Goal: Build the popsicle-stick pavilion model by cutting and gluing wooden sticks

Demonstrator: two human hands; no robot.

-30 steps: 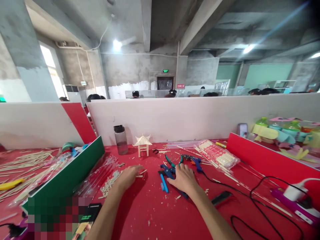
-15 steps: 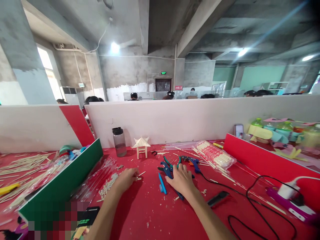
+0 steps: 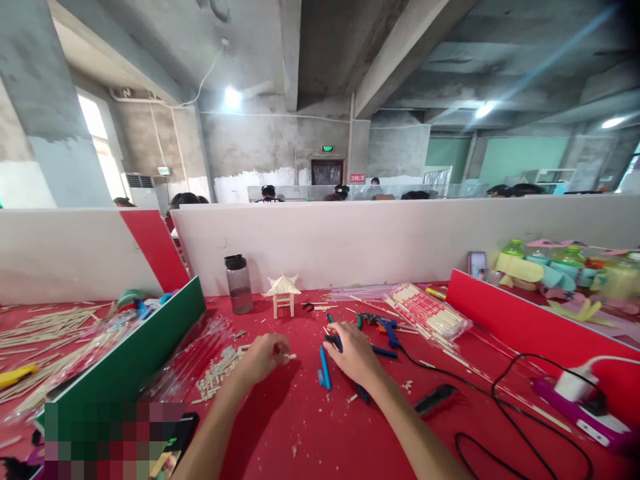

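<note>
My left hand (image 3: 267, 357) is low over the red table, fingers curled, with a short pale wooden stick (image 3: 291, 357) at its fingertips. Bent over the blue-handled cutters (image 3: 385, 351) is my right hand (image 3: 353, 350), thumb and fingers apart. It covers most of the cutters; whether it touches them I cannot tell. A blue pen (image 3: 325, 368) lies between my hands. Beyond them stands a small stick-built pavilion (image 3: 283, 293) with a pointed roof. Many cut stick pieces (image 3: 220, 377) are heaped beside my left forearm.
A dark water bottle (image 3: 239, 285) stands by the white partition (image 3: 320, 240). At the right are a blue glue gun (image 3: 385, 327), bagged sticks (image 3: 430, 313), a black-handled brush (image 3: 435, 399), and a trailing cord to a purple power strip (image 3: 585, 413). Green (image 3: 135, 353) and red (image 3: 530, 310) dividers flank the workspace.
My right hand has shifted left across the cutters, its fingers less spread. My left hand has moved slightly right, with the short stick at its fingertips.
</note>
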